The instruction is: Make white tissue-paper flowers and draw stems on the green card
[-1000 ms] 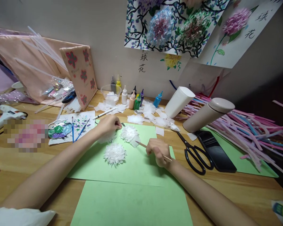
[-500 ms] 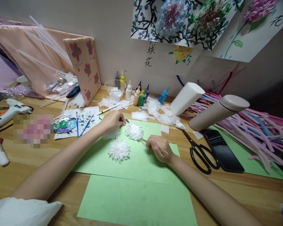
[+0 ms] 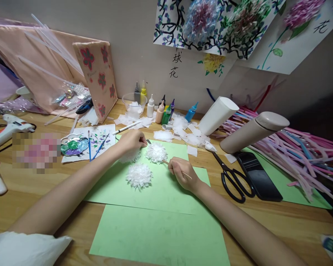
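Three white paper flowers lie on the green paper [image 3: 166, 195]: a near flower [image 3: 139, 175], a right flower [image 3: 156, 153], and a left flower [image 3: 130, 156] partly covered by my left hand [image 3: 133, 142]. That hand is closed, thumb and fingertips pinched beside the right flower; what they grip, if anything, is hidden. A small dark piece or mark [image 3: 148, 141] shows by the fingertips. My right hand [image 3: 184, 173] is wrapped around a thin wooden stick [image 3: 187, 175], whose far end reaches the lower right edge of the right flower.
Behind the paper stand several paint bottles [image 3: 166, 115] among white paper scraps [image 3: 180, 127]. Black scissors [image 3: 233, 177], a phone [image 3: 259, 177] and a tilted bottle [image 3: 254, 131] lie right. A paint palette [image 3: 74, 145], brushes [image 3: 100, 147] and a glue gun [image 3: 9, 129] are left.
The whole view has shifted slightly. Both hands keep nearly the same pose, and the stick's end still meets the right flower's edge.
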`<state>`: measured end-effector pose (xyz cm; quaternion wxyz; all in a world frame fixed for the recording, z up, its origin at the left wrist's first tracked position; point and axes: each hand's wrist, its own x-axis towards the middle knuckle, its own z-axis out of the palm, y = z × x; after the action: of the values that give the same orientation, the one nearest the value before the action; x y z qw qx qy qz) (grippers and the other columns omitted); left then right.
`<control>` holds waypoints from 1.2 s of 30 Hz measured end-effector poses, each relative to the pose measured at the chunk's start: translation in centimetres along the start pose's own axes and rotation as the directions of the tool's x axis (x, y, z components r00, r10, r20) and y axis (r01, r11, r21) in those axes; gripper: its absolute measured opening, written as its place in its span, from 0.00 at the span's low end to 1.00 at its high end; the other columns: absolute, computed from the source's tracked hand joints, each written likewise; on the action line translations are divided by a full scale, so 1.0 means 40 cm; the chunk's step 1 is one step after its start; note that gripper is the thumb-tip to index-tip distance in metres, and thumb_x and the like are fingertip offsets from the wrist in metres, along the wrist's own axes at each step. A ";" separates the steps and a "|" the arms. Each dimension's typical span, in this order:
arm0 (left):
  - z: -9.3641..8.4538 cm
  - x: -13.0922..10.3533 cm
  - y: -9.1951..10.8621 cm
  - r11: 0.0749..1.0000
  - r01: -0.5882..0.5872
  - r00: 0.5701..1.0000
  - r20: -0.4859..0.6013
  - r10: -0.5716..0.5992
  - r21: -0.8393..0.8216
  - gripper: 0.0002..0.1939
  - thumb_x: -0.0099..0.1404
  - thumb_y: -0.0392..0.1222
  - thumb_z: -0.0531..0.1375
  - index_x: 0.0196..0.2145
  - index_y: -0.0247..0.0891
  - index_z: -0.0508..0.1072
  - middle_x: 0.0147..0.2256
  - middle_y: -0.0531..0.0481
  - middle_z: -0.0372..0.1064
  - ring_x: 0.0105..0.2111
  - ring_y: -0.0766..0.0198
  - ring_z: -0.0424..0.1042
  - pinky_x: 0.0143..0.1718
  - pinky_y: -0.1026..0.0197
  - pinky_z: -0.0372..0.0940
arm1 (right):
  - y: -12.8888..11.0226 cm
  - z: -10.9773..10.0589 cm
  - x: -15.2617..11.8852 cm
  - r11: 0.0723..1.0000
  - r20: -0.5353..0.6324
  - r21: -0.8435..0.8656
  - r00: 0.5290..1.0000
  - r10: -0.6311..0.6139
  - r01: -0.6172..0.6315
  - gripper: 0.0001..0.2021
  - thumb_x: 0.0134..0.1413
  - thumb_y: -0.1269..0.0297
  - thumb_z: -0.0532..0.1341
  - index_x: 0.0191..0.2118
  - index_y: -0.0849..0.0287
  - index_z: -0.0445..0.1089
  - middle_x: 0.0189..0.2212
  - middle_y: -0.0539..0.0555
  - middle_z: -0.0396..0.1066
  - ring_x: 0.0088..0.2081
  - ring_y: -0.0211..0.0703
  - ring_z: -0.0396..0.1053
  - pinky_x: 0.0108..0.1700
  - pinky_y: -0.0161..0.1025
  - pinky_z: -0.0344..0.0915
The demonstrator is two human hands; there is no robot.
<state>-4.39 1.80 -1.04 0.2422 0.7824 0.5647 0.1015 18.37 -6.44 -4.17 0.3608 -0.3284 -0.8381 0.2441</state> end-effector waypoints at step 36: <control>-0.019 0.000 -0.010 0.991 -0.106 0.993 -0.047 0.110 0.082 0.15 0.50 0.40 0.64 0.37 0.41 0.72 0.39 0.50 0.69 0.41 0.56 0.64 0.41 0.57 0.57 | 0.001 0.002 -0.003 0.995 -0.045 0.094 0.998 0.031 -0.027 0.19 0.63 0.66 0.39 0.21 0.57 0.50 0.16 0.48 0.50 0.19 0.36 0.49 0.24 0.36 0.48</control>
<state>-5.05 2.09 -0.59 0.1904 0.8179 0.5313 0.1119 18.37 -6.52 -4.29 0.3916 -0.3289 -0.8122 0.2806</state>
